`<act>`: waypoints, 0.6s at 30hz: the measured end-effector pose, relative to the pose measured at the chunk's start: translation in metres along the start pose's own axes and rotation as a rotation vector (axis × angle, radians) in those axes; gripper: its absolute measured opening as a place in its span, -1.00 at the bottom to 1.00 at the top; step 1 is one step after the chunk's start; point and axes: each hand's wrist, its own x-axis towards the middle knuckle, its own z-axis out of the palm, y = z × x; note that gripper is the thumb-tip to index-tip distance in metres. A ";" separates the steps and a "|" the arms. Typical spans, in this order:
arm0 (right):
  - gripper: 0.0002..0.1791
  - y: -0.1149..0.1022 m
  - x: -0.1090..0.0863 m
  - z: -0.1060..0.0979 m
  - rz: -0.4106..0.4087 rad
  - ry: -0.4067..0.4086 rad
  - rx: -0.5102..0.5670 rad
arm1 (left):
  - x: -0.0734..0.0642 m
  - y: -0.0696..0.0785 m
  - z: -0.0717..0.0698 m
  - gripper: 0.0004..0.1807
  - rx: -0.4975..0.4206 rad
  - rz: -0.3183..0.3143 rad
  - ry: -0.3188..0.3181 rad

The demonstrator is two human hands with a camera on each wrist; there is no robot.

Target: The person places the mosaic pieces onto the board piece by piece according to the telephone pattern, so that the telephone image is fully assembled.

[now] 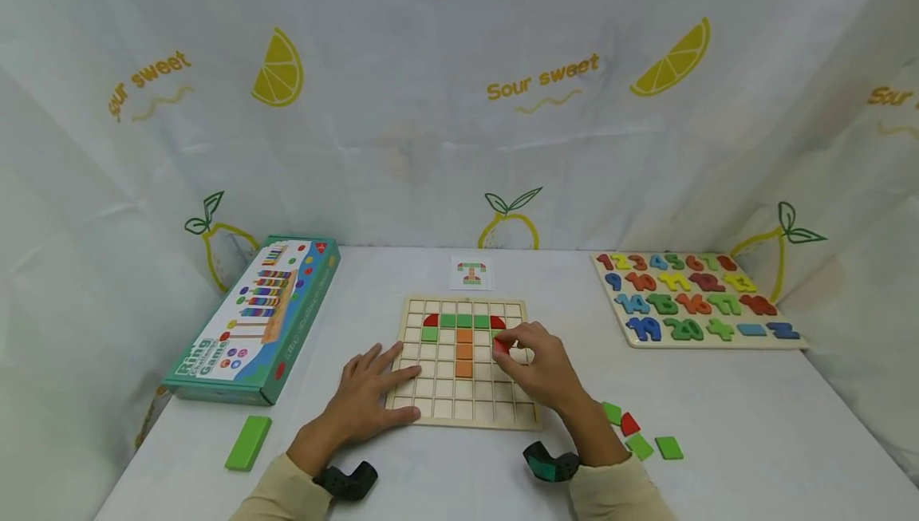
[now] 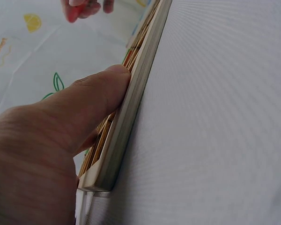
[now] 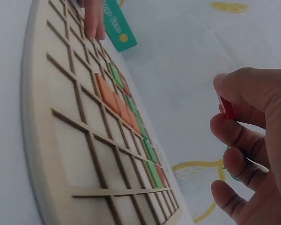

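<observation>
A wooden grid board (image 1: 443, 409) lies in the middle of the table. In its cells sit green tiles (image 1: 464, 321) across an upper row, a red rounded piece (image 1: 431, 320) at each end of that row, a column of orange tiles (image 1: 464, 352), and a green tile (image 1: 429, 334) below the left red piece. My left hand (image 1: 364, 397) rests with spread fingers on the board's left side; its thumb lies on the near edge in the left wrist view. Above the board's right part, my right hand (image 1: 540, 365) pinches a small red tile (image 3: 228, 108) between thumb and index finger.
Behind the board lies a pattern card (image 1: 471, 273). Loose green tiles (image 1: 669, 447) and a red piece (image 1: 629, 424) lie by the right forearm. A number puzzle (image 1: 696, 297) is at the back right; a game box (image 1: 254, 313) and green block (image 1: 248, 443) are left.
</observation>
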 end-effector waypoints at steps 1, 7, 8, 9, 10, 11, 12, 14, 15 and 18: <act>-0.80 0.002 -0.001 0.004 0.001 -0.005 0.005 | 0.000 0.000 0.000 -0.29 -0.001 0.002 0.002; -0.83 0.010 -0.004 0.022 0.005 -0.051 -0.014 | 0.000 -0.001 0.000 -0.30 0.001 0.017 0.009; -0.83 0.011 -0.005 0.023 0.004 -0.058 -0.023 | 0.000 -0.001 0.000 -0.30 0.001 0.017 0.007; -0.83 0.012 -0.005 0.025 0.005 -0.065 -0.030 | 0.000 -0.001 0.000 -0.30 0.003 0.016 0.004; -0.83 0.012 -0.006 0.026 0.010 -0.072 -0.031 | 0.000 -0.001 0.000 -0.30 0.002 0.014 0.002; -0.83 0.013 -0.006 0.027 0.020 -0.079 -0.040 | 0.000 -0.001 0.000 -0.30 0.002 0.013 0.001; -0.83 0.014 -0.007 0.028 0.035 -0.087 -0.045 | 0.000 -0.001 0.000 -0.30 0.001 0.014 0.002; -0.84 0.015 -0.008 0.030 0.071 -0.108 -0.062 | 0.000 -0.001 0.000 -0.30 0.004 0.016 0.005; -0.84 0.015 -0.008 0.031 0.091 -0.122 -0.069 | 0.000 -0.001 0.000 -0.30 0.005 0.017 0.007; -0.84 0.016 -0.009 0.034 0.136 -0.158 -0.103 | 0.000 -0.001 0.000 -0.30 0.008 0.016 0.010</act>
